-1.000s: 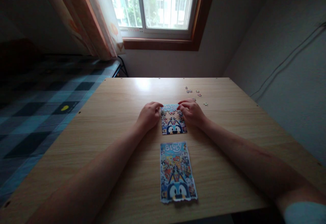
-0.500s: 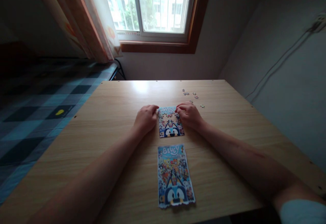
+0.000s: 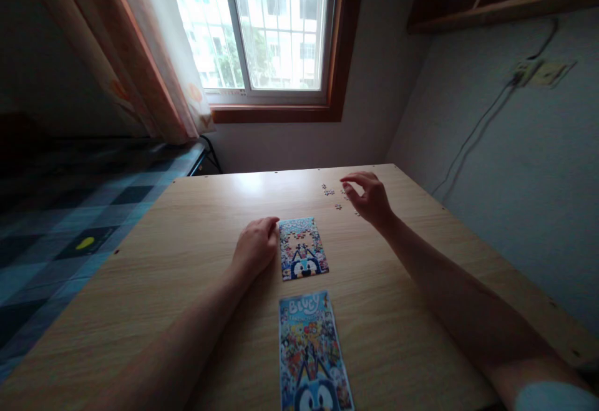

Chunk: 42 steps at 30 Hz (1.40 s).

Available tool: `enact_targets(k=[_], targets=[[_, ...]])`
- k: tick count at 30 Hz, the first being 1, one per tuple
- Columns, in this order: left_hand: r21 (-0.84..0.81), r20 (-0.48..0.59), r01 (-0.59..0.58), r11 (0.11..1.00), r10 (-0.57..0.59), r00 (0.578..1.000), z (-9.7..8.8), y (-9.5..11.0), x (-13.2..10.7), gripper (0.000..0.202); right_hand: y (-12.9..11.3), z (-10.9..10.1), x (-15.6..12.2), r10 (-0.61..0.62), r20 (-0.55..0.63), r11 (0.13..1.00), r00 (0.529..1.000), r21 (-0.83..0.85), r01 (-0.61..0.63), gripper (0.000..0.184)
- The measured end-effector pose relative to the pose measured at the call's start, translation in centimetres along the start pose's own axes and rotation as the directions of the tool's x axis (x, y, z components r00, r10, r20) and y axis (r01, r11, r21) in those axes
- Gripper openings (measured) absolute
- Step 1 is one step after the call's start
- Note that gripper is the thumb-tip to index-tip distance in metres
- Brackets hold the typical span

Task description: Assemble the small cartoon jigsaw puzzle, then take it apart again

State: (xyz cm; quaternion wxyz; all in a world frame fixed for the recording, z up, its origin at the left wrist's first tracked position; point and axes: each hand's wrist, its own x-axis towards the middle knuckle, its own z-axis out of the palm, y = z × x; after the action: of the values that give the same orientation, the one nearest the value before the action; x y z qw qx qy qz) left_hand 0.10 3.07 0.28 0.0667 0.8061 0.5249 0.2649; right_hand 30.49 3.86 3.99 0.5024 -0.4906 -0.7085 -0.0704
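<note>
A partly assembled jigsaw puzzle (image 3: pixel 305 269) lies on the wooden table, with a bare gap in its upper middle. My left hand (image 3: pixel 256 246) rests at its left side, fingers curled together and fingertips against the upper left edge. Farther back and to the right, my right hand (image 3: pixel 367 198) hovers by several loose puzzle pieces (image 3: pixel 329 192). Its thumb and index finger are apart, with nothing visible between them, and it covers part of the group. Nearer to me lies a printed picture sheet (image 3: pixel 314 342) of the same cartoon scene, its lower end cut off by the view.
The wooden table (image 3: pixel 187 299) reaches back toward a window (image 3: pixel 281 30) with a curtain (image 3: pixel 154 55). A bed with a checked cover (image 3: pixel 93 193) stands to the left. On the right wall, a cable (image 3: pixel 468 140) hangs from a socket, below a shelf (image 3: pixel 505 9).
My right hand has left the puzzle's upper right edge and moved back and right to the loose pieces, its fingers parting. My left hand stays at the puzzle. The view has tilted up.
</note>
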Motion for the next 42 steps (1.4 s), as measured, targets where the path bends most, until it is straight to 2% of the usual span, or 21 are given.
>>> enact_targets(k=[3, 4, 6, 8, 10, 12, 14, 17, 20, 23, 26, 32, 35, 38, 42], targets=[[0.002, 0.009, 0.011, 1.000, -0.011, 1.000, -0.1, 0.1, 0.0, 0.031, 5.4, -0.4, -0.5, 0.203, -0.103, 0.978, 0.974, -0.021, -0.206, 0.026], [0.002, 0.011, 0.013, 1.000, -0.013, 1.000, -0.2, 0.2, 0.0, 0.031, 7.1, -0.3, -1.1, 0.308, -0.109, 0.951, 0.945, 0.001, -0.309, 0.027], [-0.001, 0.009, 0.015, 1.000, -0.015, 1.000, -0.2, 0.2, 0.0, 0.032, 10.0, 0.1, -2.2, 0.515, -0.085, 0.857, 0.853, 0.039, -0.514, 0.028], [-0.001, 0.008, 0.014, 1.000, -0.014, 1.000, -0.2, 0.2, 0.0, 0.032, 11.6, 0.5, -3.1, 0.604, -0.053, 0.797, 0.795, 0.073, -0.600, 0.030], [-0.001, 0.009, 0.012, 1.000, -0.012, 1.000, -0.2, 0.2, 0.0, 0.032, 12.1, 1.0, -3.5, 0.622, -0.026, 0.781, 0.783, 0.099, -0.617, 0.031], [0.000, 0.012, 0.011, 1.000, -0.011, 1.000, -0.2, 0.2, 0.0, 0.032, 11.7, 1.4, -3.7, 0.594, 0.006, 0.801, 0.804, 0.079, -0.593, 0.031], [0.000, 0.015, 0.013, 1.000, -0.013, 1.000, -0.2, 0.2, 0.0, 0.032, 10.9, 1.6, -3.7, 0.530, 0.059, 0.846, 0.846, 0.022, -0.532, 0.031], [0.005, 0.017, 0.014, 1.000, -0.014, 1.000, -0.2, 0.2, 0.0, 0.032, 9.7, 1.7, -3.8, 0.376, 0.161, 0.927, 0.913, -0.062, -0.371, 0.030], [0.009, 0.020, 0.010, 1.000, -0.010, 1.000, -0.1, 0.1, 0.0, 0.032, 8.7, 1.4, -3.8, 0.225, 0.242, 0.971, 0.944, -0.139, -0.196, 0.026], [0.010, 0.023, 0.007, 1.000, -0.007, 1.000, 0.0, 0.1, 0.1, 0.032, 7.6, 1.3, -3.5, 0.139, 0.288, 0.968, 0.947, -0.239, -0.069, 0.024], [0.014, 0.016, 0.000, 1.000, -0.001, 1.000, 0.1, 0.0, 0.0, 0.031, 6.0, 1.4, -3.3, 0.108, 0.325, 0.943, 0.940, -0.333, 0.007, 0.024], [0.007, 0.011, 0.001, 1.000, -0.001, 1.000, 0.1, 0.1, -0.1, 0.031, 3.6, 2.0, -3.4, 0.059, 0.484, 0.908, 0.873, -0.389, 0.155, 0.029], [0.008, 0.018, -0.002, 1.000, 0.002, 1.000, -0.1, 0.3, -0.1, 0.031, 3.4, 2.1, -3.5, 0.021, 0.510, 0.927, 0.860, -0.332, 0.174, 0.021], [0.013, 0.022, -0.005, 1.000, 0.005, 1.000, -0.2, 0.3, -0.1, 0.032, 3.7, 2.0, -3.5, -0.019, 0.493, 0.948, 0.870, -0.267, 0.172, 0.014], [0.009, 0.015, -0.005, 1.000, 0.005, 1.000, -0.1, 0.3, -0.2, 0.032, 4.3, 1.8, -3.6, 0.027, 0.426, 0.951, 0.904, -0.291, 0.109, 0.027]])
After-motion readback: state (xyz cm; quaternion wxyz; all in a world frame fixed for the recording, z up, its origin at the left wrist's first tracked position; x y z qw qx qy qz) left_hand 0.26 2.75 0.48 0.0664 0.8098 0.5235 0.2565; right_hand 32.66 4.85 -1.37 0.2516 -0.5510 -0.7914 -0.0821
